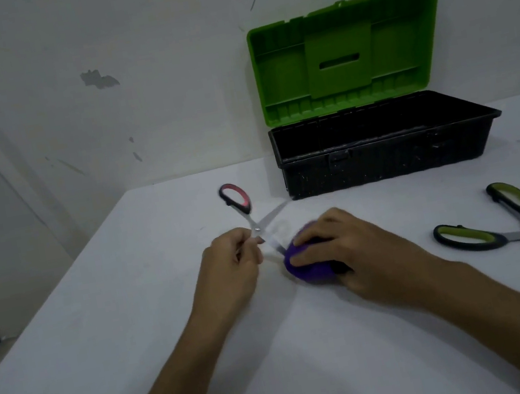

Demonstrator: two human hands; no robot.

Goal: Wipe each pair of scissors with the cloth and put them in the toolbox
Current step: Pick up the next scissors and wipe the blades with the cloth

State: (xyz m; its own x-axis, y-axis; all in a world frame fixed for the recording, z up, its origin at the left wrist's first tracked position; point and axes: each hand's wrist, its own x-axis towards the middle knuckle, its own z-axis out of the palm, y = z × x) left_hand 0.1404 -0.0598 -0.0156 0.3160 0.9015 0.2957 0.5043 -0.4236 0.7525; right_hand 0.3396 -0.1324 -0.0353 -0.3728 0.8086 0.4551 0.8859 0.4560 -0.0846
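Left hand (229,264) pinches red-handled scissors (254,220); right hand (340,248) grips purple cloth (302,267) around one blade.

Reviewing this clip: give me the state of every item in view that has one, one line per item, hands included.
toolbox: lid up, nothing visible inside.
red-handled scissors: blades spread, held off the table.
purple cloth: bunched around one blade.
green-handled scissors: blades spread, lying on the table, untouched.
left hand: pinches the red-handled scissors near the pivot.
right hand: grips the purple cloth.

Both forearms bare, no sleeves; left hand (229,264), right hand (347,247) ungloved.
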